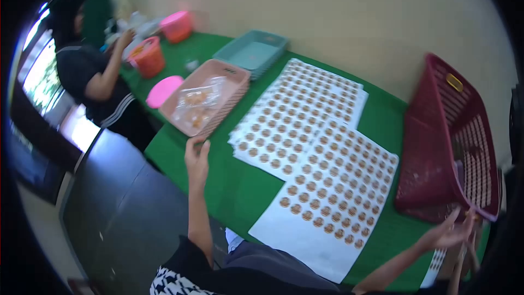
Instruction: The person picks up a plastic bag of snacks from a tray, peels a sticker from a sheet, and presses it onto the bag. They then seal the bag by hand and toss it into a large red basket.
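My left hand (197, 158) is at the near corner of a pink basket (232, 95), its fingers bent against the rim. Clear plastic packets (199, 101) with orange-brown contents lie in that basket. On the right, my right hand (447, 234) reaches out beside the lower rim of a large maroon basket (423, 158); its fingers are blurred, and whether they touch the rim is unclear. Between my hands lie white sheets (305, 114) printed with rows of round brown stickers, and one sheet (319, 240) overlaps the stack nearer to me.
A green-covered table (229, 196) holds a teal basket (254, 54), a pink lid (165, 92), an orange tub (147, 60) and a pink tub (176, 26). Another person (93, 71) stands at the far left end. Another person's hand (470, 226) shows near the maroon basket.
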